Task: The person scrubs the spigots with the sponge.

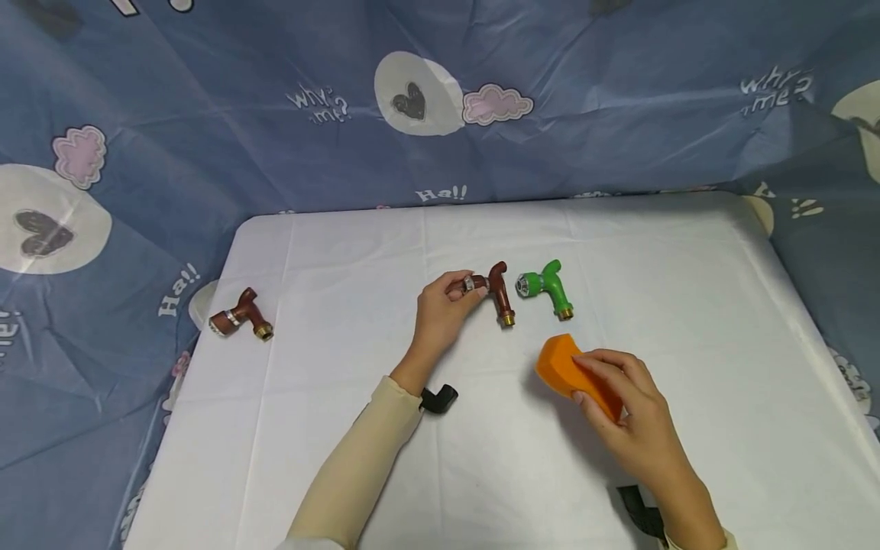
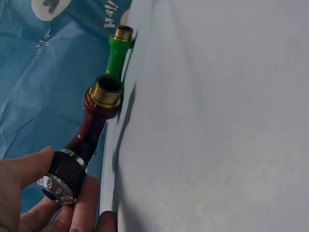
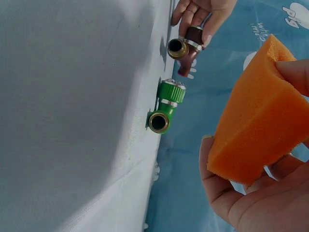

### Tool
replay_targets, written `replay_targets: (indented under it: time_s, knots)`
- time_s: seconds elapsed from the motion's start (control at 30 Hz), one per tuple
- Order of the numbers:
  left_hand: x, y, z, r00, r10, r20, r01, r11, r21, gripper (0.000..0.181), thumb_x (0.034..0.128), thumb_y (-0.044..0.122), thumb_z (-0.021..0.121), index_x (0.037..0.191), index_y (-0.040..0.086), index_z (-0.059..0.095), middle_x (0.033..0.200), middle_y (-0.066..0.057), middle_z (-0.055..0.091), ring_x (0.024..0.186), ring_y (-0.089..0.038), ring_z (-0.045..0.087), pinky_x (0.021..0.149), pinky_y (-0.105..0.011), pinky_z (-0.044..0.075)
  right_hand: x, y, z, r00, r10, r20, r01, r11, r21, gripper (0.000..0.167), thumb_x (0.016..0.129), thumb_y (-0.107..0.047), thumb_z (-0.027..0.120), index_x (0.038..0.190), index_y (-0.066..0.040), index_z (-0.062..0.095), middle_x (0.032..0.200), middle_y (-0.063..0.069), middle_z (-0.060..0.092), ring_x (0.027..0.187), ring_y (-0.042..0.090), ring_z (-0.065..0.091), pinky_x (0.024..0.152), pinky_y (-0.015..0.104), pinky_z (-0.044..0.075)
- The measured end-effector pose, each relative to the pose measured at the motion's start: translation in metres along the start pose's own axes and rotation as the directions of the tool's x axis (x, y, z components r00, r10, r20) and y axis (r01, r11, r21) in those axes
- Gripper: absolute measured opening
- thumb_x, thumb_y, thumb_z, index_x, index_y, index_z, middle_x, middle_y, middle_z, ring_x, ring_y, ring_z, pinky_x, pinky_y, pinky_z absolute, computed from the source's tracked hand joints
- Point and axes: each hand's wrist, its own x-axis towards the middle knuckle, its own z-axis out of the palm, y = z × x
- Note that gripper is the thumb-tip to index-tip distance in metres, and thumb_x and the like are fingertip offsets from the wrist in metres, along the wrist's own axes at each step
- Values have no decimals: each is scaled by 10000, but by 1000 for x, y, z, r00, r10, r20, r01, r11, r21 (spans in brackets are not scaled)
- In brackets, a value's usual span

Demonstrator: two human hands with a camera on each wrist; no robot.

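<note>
Evidently the work is only partly under way: both objects in use are in hand, but they have not been brought together. Nearest the front edge of the bench [image 1: 722, 344], toward its right side, the right hand [image 1: 639, 409] holds an orange foam block [image 1: 560, 367] above the surface, pinched between thumb and fingers. Farther back, beside the left edge, a second brown tap [image 1: 244, 309] lies with neither hand on it; whether it has been dealt with cannot be told. About midway between the side edges, beyond the block, the left hand [image 1: 442, 309] pinches the held brown tap [image 1: 500, 294] by its knob, fingers curled about it; whether this tap touches the bench is unclear. Just to its right, a green tap [image 1: 553, 285] lies ungripped, apart from both hands. Judged from this arrangement, contact between block and tap remains to be made, and the green tap probably remains as well. Behind the back edge hangs a printed blue cloth [image 1: 619, 130].
</note>
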Motion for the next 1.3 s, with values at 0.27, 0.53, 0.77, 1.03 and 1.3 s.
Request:
replay_targets:
  time_s: [0.27, 0.53, 0.77, 1.03, 1.3]
  knots:
    - [9, -2, 4, 1000, -1, 3, 1, 985, 174, 435, 959, 332, 796, 1332, 125, 710, 1195, -87, 755, 960, -196, 715, 902, -414, 553, -1, -1, 3, 1000, 14, 6, -15, 1000, 26, 553, 798, 87, 820, 1315, -72, 707, 1308, 114, 607, 1227, 169, 545, 1020, 129, 424]
    - [12, 2, -2, 998, 32, 56, -54, 884, 464, 507, 980, 403, 756, 1351, 64, 691, 1223, -111, 654, 1141, -288, 629, 976, -458, 508, 2, -2, 4, 1000, 21, 19, -21, 999, 34, 550, 799, 91, 824, 1311, -73, 708, 1313, 111, 604, 1232, 172, 545, 1026, 134, 428]
    - [-1, -5, -25, 997, -16, 78, -21, 896, 444, 736, 938, 514, 765, 1491, 71, 565, 1293, -61, 645, 1025, -223, 625, 923, -421, 527, 0, -4, 4, 997, 62, 36, -63, 997, 34, 518, 815, 83, 820, 1296, -76, 711, 1312, 91, 608, 1231, 165, 551, 1032, 139, 423]
    - [-41, -9, -105, 998, 57, -40, -21, 787, 617, 991, 859, 539, 841, 1600, 45, 405, 1511, -193, 537, 1318, -382, 532, 1082, -557, 442, -1, -10, 8, 996, 70, 48, -71, 997, 35, 567, 800, 122, 824, 1312, -90, 705, 1314, 75, 609, 1226, 121, 551, 1019, 117, 427]
    - [-51, -20, -210, 977, 65, -204, 118, 631, 766, 1335, 724, 378, 986, 1640, -61, 118, 1682, -282, 202, 1553, -488, 141, 1235, -641, 112, 5, -16, 10, 994, 69, 85, -73, 996, 41, 520, 818, 72, 833, 1302, -76, 711, 1331, 86, 602, 1245, 176, 543, 1040, 137, 425]
